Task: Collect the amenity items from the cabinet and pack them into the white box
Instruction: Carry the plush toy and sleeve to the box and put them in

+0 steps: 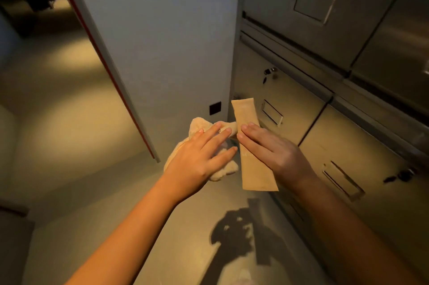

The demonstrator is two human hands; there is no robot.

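Note:
My left hand (pixel 197 157) holds a soft, crumpled cream cloth bundle (pixel 200 123) in the air; its fingers lie fairly straight over the top and the thumb is hidden beneath. My right hand (pixel 274 150) grips a long flat tan packet (pixel 255 175), fingers on its upper face, thumb out of sight behind. The packet stands nearly upright and touches the cloth near my fingertips. Both items hang above the floor in front of the metal cabinet (pixel 348 145). No white box shows in the head view.
Grey metal drawers with label holders and small locks (pixel 269 71) fill the right side. A tall pale door panel (pixel 162 40) with a red edge stands open ahead. The floor (pixel 69 122) stretches left; my shadow falls on it below.

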